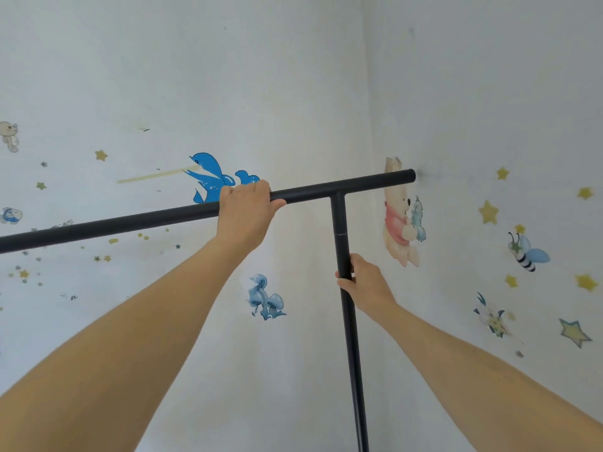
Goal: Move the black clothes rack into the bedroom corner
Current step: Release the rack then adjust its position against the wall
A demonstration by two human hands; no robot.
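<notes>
The black clothes rack (339, 216) fills the middle of the head view: a horizontal top bar running from the left edge to the right, and one upright post dropping from it to the bottom edge. My left hand (244, 210) is wrapped over the top bar, left of the joint. My right hand (365, 282) grips the upright post a little below the joint. The bar's right end sits at or very near the right wall, just past the corner line. The rack's base and its other post are out of view.
Two pale walls meet in a corner (368, 125) right behind the rack. Cartoon stickers cover both walls: a blue dolphin (212, 177), a bear (399, 216), mushrooms, a bee and stars. The floor is not in view.
</notes>
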